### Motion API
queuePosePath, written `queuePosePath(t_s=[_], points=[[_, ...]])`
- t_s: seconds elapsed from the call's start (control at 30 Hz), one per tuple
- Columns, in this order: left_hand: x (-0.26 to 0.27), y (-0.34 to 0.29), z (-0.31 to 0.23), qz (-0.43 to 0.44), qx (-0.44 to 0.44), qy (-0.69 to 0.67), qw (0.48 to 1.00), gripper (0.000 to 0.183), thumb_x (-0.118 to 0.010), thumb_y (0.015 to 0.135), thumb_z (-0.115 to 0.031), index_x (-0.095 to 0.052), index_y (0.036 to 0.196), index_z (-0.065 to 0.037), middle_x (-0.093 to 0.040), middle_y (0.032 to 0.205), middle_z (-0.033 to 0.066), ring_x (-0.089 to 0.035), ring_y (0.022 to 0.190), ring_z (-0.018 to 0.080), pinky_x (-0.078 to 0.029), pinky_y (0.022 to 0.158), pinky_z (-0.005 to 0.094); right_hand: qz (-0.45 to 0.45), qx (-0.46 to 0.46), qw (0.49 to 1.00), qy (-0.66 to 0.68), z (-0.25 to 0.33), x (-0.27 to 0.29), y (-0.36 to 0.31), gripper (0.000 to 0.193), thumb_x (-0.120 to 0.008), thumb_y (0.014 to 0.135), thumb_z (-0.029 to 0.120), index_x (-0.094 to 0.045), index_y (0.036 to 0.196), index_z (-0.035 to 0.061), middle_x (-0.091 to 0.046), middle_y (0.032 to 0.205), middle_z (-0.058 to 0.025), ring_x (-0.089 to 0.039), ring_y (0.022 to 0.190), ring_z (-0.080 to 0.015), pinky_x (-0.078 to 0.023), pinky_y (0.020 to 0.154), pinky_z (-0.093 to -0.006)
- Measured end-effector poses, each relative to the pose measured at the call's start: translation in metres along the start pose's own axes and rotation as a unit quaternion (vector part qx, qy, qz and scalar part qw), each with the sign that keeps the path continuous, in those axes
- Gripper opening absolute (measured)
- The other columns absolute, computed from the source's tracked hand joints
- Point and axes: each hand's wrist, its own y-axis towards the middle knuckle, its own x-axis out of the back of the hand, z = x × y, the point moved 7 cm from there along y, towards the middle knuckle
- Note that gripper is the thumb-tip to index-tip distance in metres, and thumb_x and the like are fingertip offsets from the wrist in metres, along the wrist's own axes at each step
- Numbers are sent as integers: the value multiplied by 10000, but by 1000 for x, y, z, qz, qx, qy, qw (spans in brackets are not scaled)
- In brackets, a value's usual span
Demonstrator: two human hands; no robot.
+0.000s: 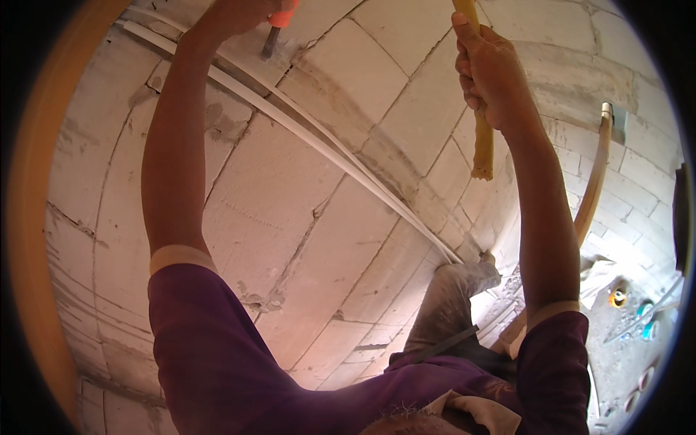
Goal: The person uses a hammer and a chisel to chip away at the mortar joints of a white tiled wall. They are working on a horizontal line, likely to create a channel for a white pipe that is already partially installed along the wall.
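At the upper edge, my left hand is closed around a chisel with an orange grip and a short dark blade. The hand is partly cut off by the frame. Its blade tip is at the pale block wall, near a mortar joint; whether it touches cannot be told. To the right, my right hand grips a worn yellow tool handle, thumb along it. The handle's frayed lower end hangs below my fist, and its upper end runs out of frame, so the tool's head is hidden.
White conduit pipes run diagonally along the wall, below my left hand. A curved wooden pole with a metal end stands at the right. An orange-brown edge borders the far left. Scattered items lie on the floor at lower right.
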Motion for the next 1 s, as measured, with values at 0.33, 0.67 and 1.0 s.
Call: queuePosePath(t_s=[0.33, 0.67, 1.0], points=[[4, -8, -10, -38, -87, 138, 986, 176, -608, 875, 23, -662, 1043, 31, -718, 891, 77, -673, 812, 163, -550, 752, 332, 25, 18, 999, -32, 4, -20, -1, 483, -536, 1036, 556, -492, 801, 136, -419, 585, 54, -363, 427, -66, -303, 383, -263], [-14, 12, -7, -24, -39, 111, 993, 193, -610, 853, 13, -688, 1029, 28, -722, 841, 81, -671, 721, 150, -554, 686, 330, -54, 289, 916, -272, 17, -68, 73, 516, -490, 1069, 505, -538, 795, 71, -475, 566, -2, -429, 399, -124, -351, 376, -332], [-17, 23, 5, -15, -10, 184, 983, 175, -653, 865, -42, -710, 1020, 17, -730, 812, 90, -686, 704, 163, -552, 665, 335, 61, 71, 988, -123, 20, -65, 61, 467, -505, 1062, 482, -576, 882, 57, -471, 563, 4, -417, 380, -127, -323, 354, -324]])
